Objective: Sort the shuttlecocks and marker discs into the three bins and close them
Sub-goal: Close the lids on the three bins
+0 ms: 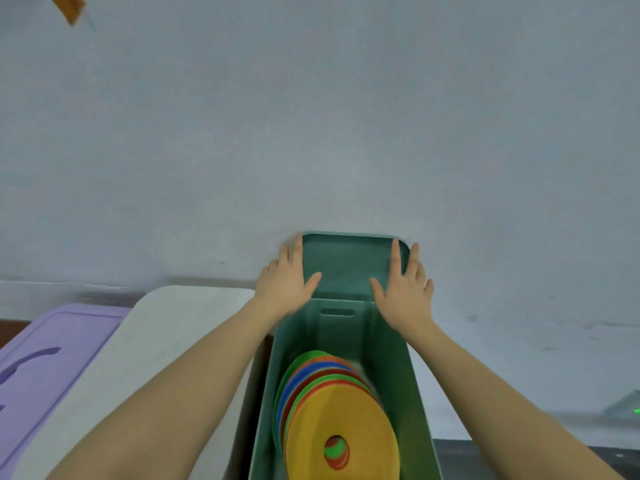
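Nearest me, a stack of marker discs [341, 420], yellow on top with green, red and blue beneath, leans inside the open green bin [420, 403]. My left hand [285, 284] and right hand [405, 289] grip the side edges of its green lid [348, 265], fingers straight, thumbs on its face, held upright against the wall [311, 116]. Left of the bin sit a closed white bin [145, 341] and purple bin [52, 362].

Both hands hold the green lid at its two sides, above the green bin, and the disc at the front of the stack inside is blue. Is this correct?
Not quite. In the head view the front disc is yellow; blue ones sit further back. The rest is right: the left hand and right hand hold the green lid by its sides above the green bin.
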Demonstrator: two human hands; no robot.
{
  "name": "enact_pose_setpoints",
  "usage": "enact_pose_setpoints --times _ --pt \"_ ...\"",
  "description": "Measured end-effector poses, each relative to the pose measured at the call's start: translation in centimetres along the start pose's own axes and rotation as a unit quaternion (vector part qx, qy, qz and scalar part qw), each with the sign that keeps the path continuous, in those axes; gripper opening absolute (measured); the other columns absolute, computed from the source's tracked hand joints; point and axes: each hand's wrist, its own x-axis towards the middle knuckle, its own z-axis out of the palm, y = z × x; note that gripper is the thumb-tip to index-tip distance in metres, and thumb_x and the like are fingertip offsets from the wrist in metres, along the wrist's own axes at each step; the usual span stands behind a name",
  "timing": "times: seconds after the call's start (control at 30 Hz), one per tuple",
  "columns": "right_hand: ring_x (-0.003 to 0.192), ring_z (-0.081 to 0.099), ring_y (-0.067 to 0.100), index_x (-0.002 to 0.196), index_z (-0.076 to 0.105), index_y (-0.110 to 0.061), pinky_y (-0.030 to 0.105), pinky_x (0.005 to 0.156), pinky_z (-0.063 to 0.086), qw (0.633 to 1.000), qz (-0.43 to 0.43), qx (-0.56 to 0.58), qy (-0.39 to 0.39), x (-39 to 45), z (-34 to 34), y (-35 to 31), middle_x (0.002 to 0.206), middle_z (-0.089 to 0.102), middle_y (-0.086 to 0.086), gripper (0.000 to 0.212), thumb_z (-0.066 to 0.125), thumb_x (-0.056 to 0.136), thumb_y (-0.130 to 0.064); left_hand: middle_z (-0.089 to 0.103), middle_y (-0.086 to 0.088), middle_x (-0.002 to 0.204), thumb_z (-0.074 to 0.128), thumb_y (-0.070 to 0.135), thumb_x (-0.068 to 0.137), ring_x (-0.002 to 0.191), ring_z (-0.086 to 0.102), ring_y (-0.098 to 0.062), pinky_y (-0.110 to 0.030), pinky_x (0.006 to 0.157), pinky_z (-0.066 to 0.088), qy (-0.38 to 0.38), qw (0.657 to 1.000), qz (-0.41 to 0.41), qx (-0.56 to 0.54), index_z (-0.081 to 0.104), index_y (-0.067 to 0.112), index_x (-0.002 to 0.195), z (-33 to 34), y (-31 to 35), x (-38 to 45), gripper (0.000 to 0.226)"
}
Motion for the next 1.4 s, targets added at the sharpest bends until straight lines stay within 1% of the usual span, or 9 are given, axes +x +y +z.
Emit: enact_pose_setpoints --times 0.13,0.23,0.43,0.6,0.77,0.93,1.03,1.23,1.4 --pt "0.137 0.020 0.039 0.146 -0.015 -0.023 0.053 0.108 0.025 0.998 -0.019 0.061 -0.010 0.7 0.9 0.3 0.155 -0.015 0.013 0.082 0.042 0.093 -0.047 0.013 -0.019 0.149 0.038 0.053 0.092 0.105 0.054 -0.037 -0.042 0.087 0.046 -0.006 1.000 -0.013 -0.003 -0.011 0.022 0.147 0.8 1.2 0.8 0.080" --pt "0.135 0.023 0.041 0.148 -0.009 -0.023 0.050 0.106 0.032 0.992 -0.035 0.125 0.003 0.7 0.9 0.3 0.155 -0.010 0.015 0.082 0.047 0.092 -0.043 0.014 -0.018 0.145 0.042 0.052 0.091 0.100 0.057 -0.036 -0.041 0.088 0.048 0.002 0.998 -0.028 -0.060 -0.011 0.026 0.147 0.9 1.5 0.8 0.080" --pt "0.124 0.036 0.042 0.149 0.001 -0.025 0.048 0.098 0.038 0.984 -0.041 0.162 0.064 -1.2 -0.8 -0.2 0.151 0.005 0.018 0.073 0.046 0.093 -0.041 0.015 -0.014 0.143 0.047 0.050 0.090 0.122 0.043 -0.033 -0.040 0.102 0.040 0.083 0.986 -0.005 -0.141 0.003 0.030 0.147 -0.5 1.6 -0.7 0.075" --pt "0.127 0.036 0.041 0.148 0.011 -0.027 0.049 0.102 0.038 0.973 -0.066 0.185 0.120 -3.8 -3.7 -1.1 0.150 0.009 0.014 0.065 0.045 0.094 -0.040 0.004 -0.001 0.152 0.046 0.050 0.090 0.129 0.038 -0.030 -0.041 0.102 0.041 0.143 0.978 0.030 -0.147 0.008 0.029 0.145 -2.9 1.6 -4.1 0.070" --pt "0.125 0.042 0.035 0.141 0.027 -0.029 0.053 0.099 0.039 0.966 -0.084 0.193 0.151 -7.2 -6.0 -1.6 0.153 0.013 0.010 0.054 0.045 0.093 -0.044 0.016 0.003 0.142 0.043 0.047 0.092 0.095 0.057 -0.026 -0.032 0.087 0.049 0.146 0.974 0.047 -0.168 0.015 0.032 0.143 -4.3 1.5 -8.9 0.060" --pt "0.130 0.035 0.029 0.138 0.031 -0.034 0.052 0.103 0.034 0.966 -0.088 0.192 0.149 -12.9 -5.9 -1.3 0.148 0.021 0.008 0.049 0.041 0.093 -0.048 0.022 0.000 0.135 0.042 0.043 0.094 0.096 0.046 -0.010 -0.020 0.082 0.041 0.143 0.966 0.046 -0.208 0.031 0.027 0.137 -4.5 1.1 -14.1 0.048" --pt "0.129 0.036 0.027 0.130 0.037 -0.034 0.049 0.103 0.033 0.959 -0.094 0.219 0.153 -16.1 -5.7 -0.9 0.144 0.027 0.007 0.041 0.040 0.092 -0.048 0.028 -0.002 0.128 0.045 0.038 0.093 0.099 0.040 -0.006 -0.020 0.084 0.040 0.154 0.961 0.058 -0.223 0.042 0.022 0.131 -3.9 0.4 -16.8 0.041" --pt "0.124 0.040 0.029 0.116 0.040 -0.033 0.036 0.101 0.024 0.957 -0.099 0.229 0.150 -20.8 -5.1 0.3 0.141 0.033 0.009 0.032 0.036 0.090 -0.051 0.039 -0.006 0.129 0.053 0.037 0.091 0.106 0.047 -0.013 -0.026 0.082 0.042 0.187 0.948 0.075 -0.247 0.056 0.014 0.114 -2.0 -0.3 -21.9 0.032" --pt "0.119 0.034 0.020 0.120 0.049 -0.028 0.038 0.104 0.019 0.971 -0.097 0.200 0.088 -25.3 -3.2 2.9 0.147 0.029 0.014 0.042 0.038 0.088 -0.053 0.054 -0.014 0.126 0.045 0.042 0.090 0.111 0.052 -0.030 -0.036 0.096 0.043 0.170 0.963 0.104 -0.182 0.064 0.006 0.104 1.8 -0.5 -26.4 0.043"
